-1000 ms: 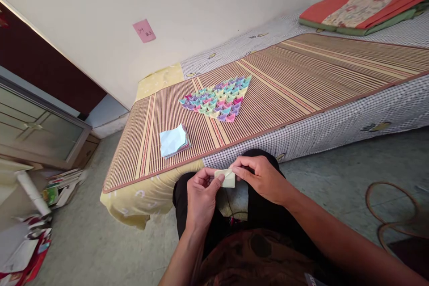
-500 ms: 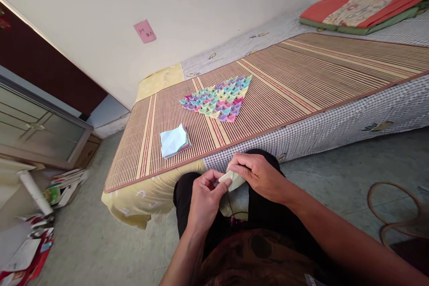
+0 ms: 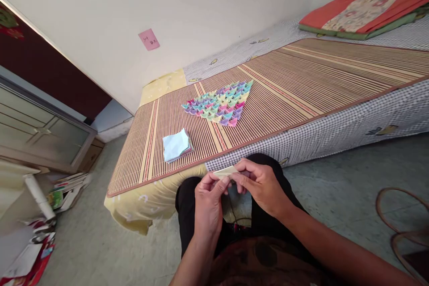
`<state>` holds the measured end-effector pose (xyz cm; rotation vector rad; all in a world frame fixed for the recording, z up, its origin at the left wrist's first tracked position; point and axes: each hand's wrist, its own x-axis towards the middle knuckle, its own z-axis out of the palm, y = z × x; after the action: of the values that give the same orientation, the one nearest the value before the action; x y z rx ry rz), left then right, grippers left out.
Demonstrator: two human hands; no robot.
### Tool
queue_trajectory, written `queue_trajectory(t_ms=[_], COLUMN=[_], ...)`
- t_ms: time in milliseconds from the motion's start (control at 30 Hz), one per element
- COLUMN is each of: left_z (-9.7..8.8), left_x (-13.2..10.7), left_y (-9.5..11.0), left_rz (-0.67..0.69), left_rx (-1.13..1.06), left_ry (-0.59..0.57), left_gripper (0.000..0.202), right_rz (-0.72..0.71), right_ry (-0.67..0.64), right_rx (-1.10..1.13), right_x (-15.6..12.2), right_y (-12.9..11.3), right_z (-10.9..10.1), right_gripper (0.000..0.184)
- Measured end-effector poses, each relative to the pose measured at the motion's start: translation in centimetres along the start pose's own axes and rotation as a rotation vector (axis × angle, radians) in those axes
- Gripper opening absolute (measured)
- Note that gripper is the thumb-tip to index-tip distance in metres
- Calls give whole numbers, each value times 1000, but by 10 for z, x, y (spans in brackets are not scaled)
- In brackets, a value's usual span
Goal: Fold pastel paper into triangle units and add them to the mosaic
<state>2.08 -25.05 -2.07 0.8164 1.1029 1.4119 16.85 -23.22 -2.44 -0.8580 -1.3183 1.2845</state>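
Both hands pinch a small folded piece of pale yellow paper (image 3: 226, 171) over my knees, just in front of the bed's edge. My left hand (image 3: 208, 201) grips its left end with thumb and fingers closed. My right hand (image 3: 259, 183) holds the right end, fingers curled round it. On the striped bamboo mat (image 3: 301, 80) lies a triangular patch of many small folded paper pieces (image 3: 219, 103) in pink, purple, green and blue. A stack of square paper sheets (image 3: 176, 145), light blue on top, lies nearer the mat's front left.
The bed (image 3: 335, 129) with checked sheet runs right; a folded red and green blanket (image 3: 362, 9) lies at its far end. A pink note (image 3: 149, 39) sticks on the wall. A cabinet (image 3: 40, 129) and scattered papers (image 3: 30, 250) sit left; a hose loop (image 3: 402, 228) lies right.
The folded paper has been turned from facing flat to nearly edge-on between my fingers. The view has shifted slightly, and both hands sit a little lower in it.
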Motion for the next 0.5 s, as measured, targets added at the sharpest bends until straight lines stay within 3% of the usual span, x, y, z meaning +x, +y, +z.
queue_trajectory(t_ms=[133, 267, 367, 500], left_z=[-3, -1, -2, -9], left_x=[-5, -7, -9, -12], left_y=[10, 17, 18, 18], left_rz=[144, 305, 443, 596], left_rx=[228, 279, 347, 471], left_ry=[20, -53, -90, -92], left_gripper=[17, 7, 7, 25], right_rz=[-251, -452, -504, -511], right_ry=[82, 147, 173, 154], right_rx=[-208, -359, -389, -357], right_x=[0, -1, -2, -4], right_y=[-4, -3, -5, -7], right_z=[-4, -5, -5, -4], right_gripper=[16, 19, 21, 24])
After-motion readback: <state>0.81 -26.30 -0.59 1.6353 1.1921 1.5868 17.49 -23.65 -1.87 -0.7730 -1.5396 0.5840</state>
